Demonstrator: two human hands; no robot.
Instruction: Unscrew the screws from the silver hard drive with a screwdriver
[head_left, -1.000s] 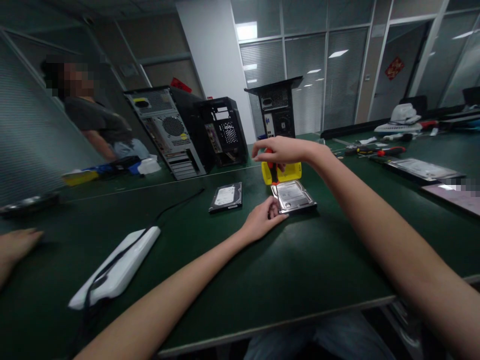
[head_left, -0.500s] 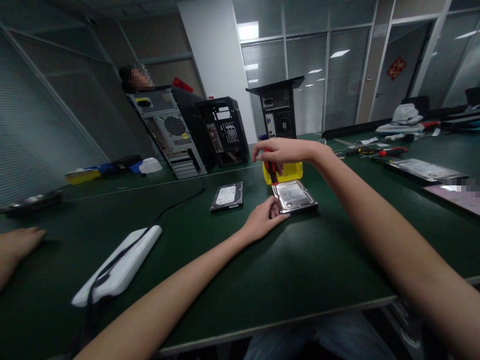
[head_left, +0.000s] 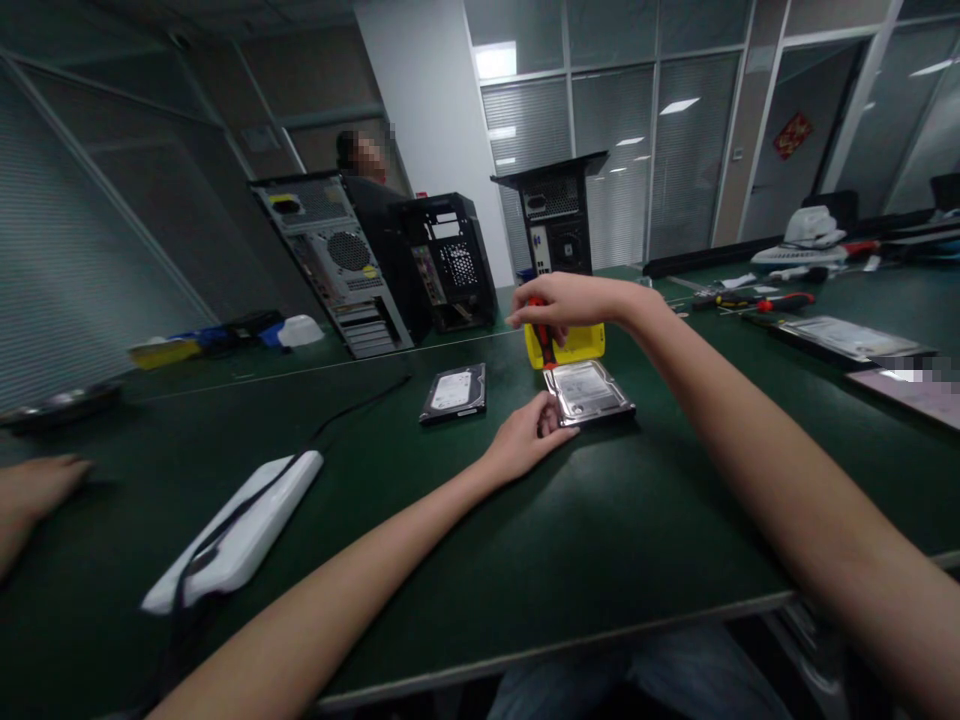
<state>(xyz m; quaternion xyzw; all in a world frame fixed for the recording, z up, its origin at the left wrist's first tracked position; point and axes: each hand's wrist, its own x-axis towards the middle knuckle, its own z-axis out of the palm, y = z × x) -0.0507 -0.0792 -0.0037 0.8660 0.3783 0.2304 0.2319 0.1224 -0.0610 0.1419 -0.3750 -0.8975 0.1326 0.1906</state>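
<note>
A silver hard drive [head_left: 589,390] lies label up on the green table [head_left: 480,560]. My left hand [head_left: 529,432] grips its near left corner, the fingers curled against the side. Above the drive's far left corner, my right hand [head_left: 559,300] is closed round the handle of a red and black screwdriver [head_left: 543,335]. The screwdriver stands nearly upright with its lower end at the drive; its tip is too small to make out. Just behind the drive sits a yellow tray [head_left: 581,345], partly covered by my right hand. A second hard drive [head_left: 454,392] rests to the left, untouched.
Computer cases [head_left: 341,260] stand along the back. A white power strip [head_left: 240,530] with a black cable lies left, near another person's hand [head_left: 41,495]. At right are pliers [head_left: 784,302] and a large drive-like unit [head_left: 855,338]. Another person stands behind the cases.
My right hand has shifted very slightly, its fingers a little more drawn in at the screwdriver's top. My left hand and the drive have stayed put. The person behind has moved right.
</note>
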